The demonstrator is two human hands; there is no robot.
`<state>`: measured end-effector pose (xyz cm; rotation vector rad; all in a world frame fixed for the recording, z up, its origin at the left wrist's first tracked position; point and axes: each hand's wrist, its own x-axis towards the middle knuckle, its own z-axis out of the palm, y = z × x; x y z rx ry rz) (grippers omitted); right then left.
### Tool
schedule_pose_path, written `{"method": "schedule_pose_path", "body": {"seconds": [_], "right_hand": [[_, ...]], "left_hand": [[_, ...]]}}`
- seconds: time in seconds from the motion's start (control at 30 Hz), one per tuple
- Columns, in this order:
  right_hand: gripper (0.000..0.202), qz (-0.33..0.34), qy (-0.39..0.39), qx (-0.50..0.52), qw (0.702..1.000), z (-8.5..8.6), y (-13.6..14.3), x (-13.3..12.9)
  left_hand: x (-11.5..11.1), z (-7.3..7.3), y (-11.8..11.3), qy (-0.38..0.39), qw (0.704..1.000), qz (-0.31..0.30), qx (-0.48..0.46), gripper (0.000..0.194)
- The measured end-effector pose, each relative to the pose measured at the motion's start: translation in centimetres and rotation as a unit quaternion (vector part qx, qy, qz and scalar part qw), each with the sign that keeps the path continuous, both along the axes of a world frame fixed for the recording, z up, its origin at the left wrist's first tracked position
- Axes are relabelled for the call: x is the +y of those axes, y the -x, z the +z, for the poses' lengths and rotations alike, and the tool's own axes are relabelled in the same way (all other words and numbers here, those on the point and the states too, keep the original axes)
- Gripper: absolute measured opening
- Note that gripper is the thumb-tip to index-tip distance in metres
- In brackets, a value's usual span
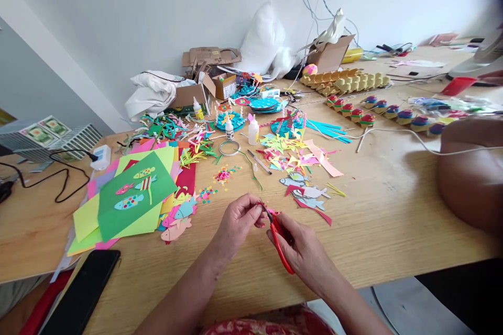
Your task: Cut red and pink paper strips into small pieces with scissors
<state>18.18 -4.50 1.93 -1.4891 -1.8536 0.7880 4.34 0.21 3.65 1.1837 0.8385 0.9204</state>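
Note:
Red-handled scissors (281, 251) are in my right hand (304, 248), whose fingers are wrapped round the handles. Their blades point up and left to the fingertips of my left hand (239, 222). That hand is closed in a pinch, and what it holds is too small and hidden to make out. Small pink paper bits (271, 213) lie on the table just behind the blades. Beyond my hands lie grey-blue paper fish (314, 192) with dark red paper scraps (323, 215). To the left, more paper fish (176, 230) in pink, blue and yellow overlap beside coloured sheets.
A green sheet (137, 209) with decorated fish tops a paper stack. Glue bottles (253, 131), a tape ring (229, 148), a pen (260, 163) and colourful scraps (286, 149) stand or lie ahead. A black phone (80, 293) lies front left. Another person's arm (467, 183) rests at right.

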Motion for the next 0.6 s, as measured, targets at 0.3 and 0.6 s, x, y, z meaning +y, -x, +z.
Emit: {"method": "schedule_pose_path", "body": {"seconds": [0.3,0.6], "right_hand": [[0.018,-0.011,-0.008,-0.03,0.999,-0.44,-0.19,-0.31],[0.021,-0.008,0.0,-0.039,0.999,-0.32,-0.36,-0.58]], "left_hand": [[-0.07,0.08,0.11,0.01,1.0,-0.006,0.016,0.017],[-0.04,-0.08,0.24,0.018,0.999,0.006,0.026,0.017]]}}
